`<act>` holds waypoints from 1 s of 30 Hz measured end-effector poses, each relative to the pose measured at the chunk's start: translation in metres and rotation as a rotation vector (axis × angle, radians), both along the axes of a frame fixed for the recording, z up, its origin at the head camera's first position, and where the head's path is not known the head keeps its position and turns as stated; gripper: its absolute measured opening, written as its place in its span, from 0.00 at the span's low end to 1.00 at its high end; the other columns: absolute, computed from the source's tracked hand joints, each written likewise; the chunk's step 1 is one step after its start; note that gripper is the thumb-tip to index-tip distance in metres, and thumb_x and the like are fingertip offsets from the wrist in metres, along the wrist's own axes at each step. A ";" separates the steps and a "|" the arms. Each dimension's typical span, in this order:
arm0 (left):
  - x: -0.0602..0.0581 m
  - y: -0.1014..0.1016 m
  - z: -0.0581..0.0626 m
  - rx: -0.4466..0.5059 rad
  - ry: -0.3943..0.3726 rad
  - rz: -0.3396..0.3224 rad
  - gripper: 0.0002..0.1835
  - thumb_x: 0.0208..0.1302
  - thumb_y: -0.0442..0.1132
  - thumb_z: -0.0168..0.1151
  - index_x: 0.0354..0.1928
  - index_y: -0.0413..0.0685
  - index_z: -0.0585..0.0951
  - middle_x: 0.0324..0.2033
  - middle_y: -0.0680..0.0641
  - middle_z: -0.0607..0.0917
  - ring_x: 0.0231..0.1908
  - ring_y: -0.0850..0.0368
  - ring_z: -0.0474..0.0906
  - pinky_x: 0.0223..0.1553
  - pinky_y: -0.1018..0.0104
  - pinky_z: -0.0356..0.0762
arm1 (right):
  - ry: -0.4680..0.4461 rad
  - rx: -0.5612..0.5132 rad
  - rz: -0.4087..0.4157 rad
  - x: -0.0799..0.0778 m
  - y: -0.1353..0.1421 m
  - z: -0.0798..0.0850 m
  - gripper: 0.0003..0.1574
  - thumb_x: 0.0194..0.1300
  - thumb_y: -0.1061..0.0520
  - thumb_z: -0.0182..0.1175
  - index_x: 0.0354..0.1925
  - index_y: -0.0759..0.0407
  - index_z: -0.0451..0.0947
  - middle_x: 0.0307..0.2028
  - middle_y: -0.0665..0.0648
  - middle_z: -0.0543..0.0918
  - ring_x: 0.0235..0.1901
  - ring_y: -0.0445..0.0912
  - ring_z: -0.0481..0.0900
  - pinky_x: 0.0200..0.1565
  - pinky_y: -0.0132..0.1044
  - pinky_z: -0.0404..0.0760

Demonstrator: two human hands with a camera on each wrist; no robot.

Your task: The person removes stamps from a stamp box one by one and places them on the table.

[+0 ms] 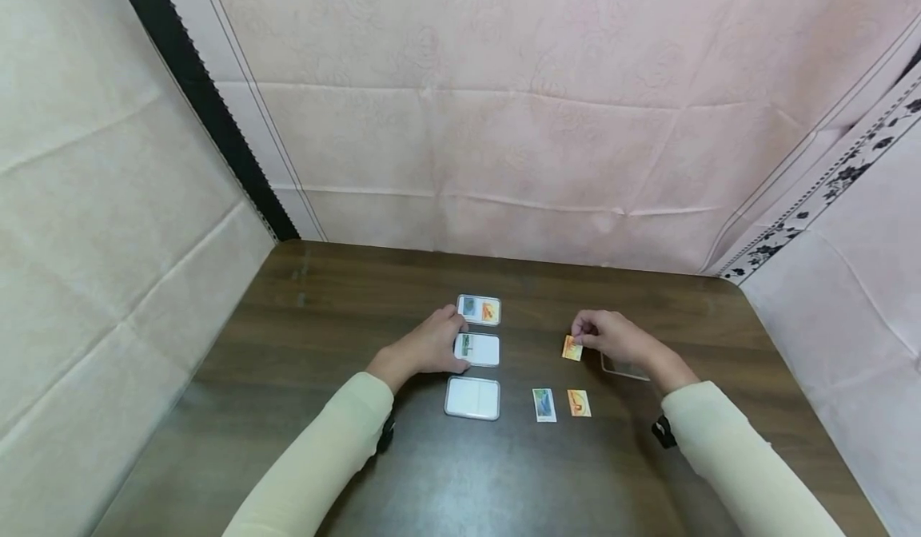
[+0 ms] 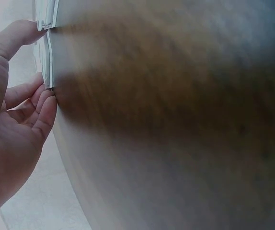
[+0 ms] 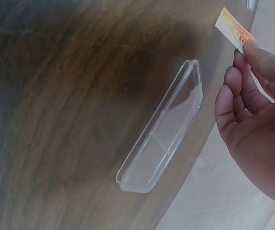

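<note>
My right hand [image 1: 612, 336] pinches an orange postage stamp [image 3: 234, 29] by one edge, between thumb and fingertip. The stamp is above the table, and its toothed border shows in the right wrist view. Below that hand lies a clear plastic case [image 3: 164, 136], partly covered by it in the head view. My left hand [image 1: 432, 344] holds the middle clear case [image 1: 484, 350] at its left end, thumb on the near side and fingers on the far side. A greenish stamp [image 1: 465, 345] lies in this case. Both wrists wear a dark band.
Beyond is another case [image 1: 479, 320] with a blue and an orange stamp; nearer is a case [image 1: 472, 398] showing no stamps. A blue stamp [image 1: 544, 405] and an orange-yellow stamp [image 1: 579, 403] lie on the brown table [image 1: 345, 457]. Pale cloth [image 1: 504, 145] hangs around the table.
</note>
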State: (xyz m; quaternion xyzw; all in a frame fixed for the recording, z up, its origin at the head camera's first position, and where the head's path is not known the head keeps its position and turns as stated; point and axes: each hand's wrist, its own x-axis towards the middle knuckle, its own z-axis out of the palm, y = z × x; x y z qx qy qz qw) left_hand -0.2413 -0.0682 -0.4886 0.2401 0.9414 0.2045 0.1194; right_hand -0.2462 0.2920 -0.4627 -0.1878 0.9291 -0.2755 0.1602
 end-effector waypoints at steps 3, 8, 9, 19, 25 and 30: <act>-0.001 0.000 0.000 0.002 0.000 -0.004 0.33 0.56 0.53 0.78 0.59 0.44 0.79 0.54 0.47 0.75 0.51 0.55 0.71 0.58 0.59 0.78 | 0.012 0.012 -0.003 -0.001 0.000 -0.003 0.04 0.73 0.58 0.63 0.41 0.58 0.78 0.35 0.52 0.81 0.37 0.45 0.75 0.40 0.39 0.77; 0.000 0.001 0.001 0.002 -0.006 -0.003 0.33 0.56 0.53 0.78 0.59 0.43 0.79 0.55 0.47 0.75 0.52 0.55 0.71 0.58 0.59 0.78 | 0.033 0.035 0.010 -0.002 -0.002 -0.007 0.03 0.74 0.59 0.62 0.41 0.58 0.78 0.35 0.51 0.81 0.36 0.45 0.76 0.40 0.39 0.78; 0.000 0.001 0.001 0.002 -0.008 -0.001 0.33 0.56 0.53 0.78 0.59 0.44 0.79 0.55 0.47 0.75 0.52 0.55 0.71 0.59 0.59 0.78 | 0.038 0.042 0.013 -0.002 -0.002 -0.007 0.03 0.74 0.59 0.62 0.41 0.59 0.78 0.35 0.51 0.82 0.36 0.45 0.76 0.40 0.39 0.78; -0.001 0.001 0.001 0.008 0.000 -0.013 0.33 0.56 0.52 0.78 0.59 0.43 0.79 0.55 0.47 0.75 0.51 0.55 0.71 0.58 0.58 0.77 | 0.136 0.109 0.057 -0.003 -0.004 -0.017 0.03 0.69 0.64 0.66 0.40 0.58 0.80 0.34 0.51 0.81 0.33 0.44 0.74 0.37 0.38 0.78; 0.000 0.001 0.004 0.014 -0.009 -0.012 0.33 0.56 0.52 0.78 0.59 0.43 0.79 0.55 0.46 0.75 0.52 0.54 0.72 0.59 0.57 0.77 | 0.218 0.138 0.072 0.000 -0.006 -0.017 0.05 0.67 0.65 0.67 0.38 0.58 0.81 0.33 0.52 0.80 0.33 0.44 0.74 0.37 0.38 0.78; 0.001 0.000 0.002 0.017 -0.015 0.002 0.34 0.56 0.52 0.78 0.59 0.43 0.78 0.55 0.46 0.74 0.52 0.54 0.71 0.59 0.57 0.77 | 0.250 0.152 0.070 0.001 -0.008 -0.018 0.05 0.66 0.65 0.68 0.38 0.58 0.81 0.33 0.52 0.79 0.33 0.44 0.73 0.37 0.39 0.77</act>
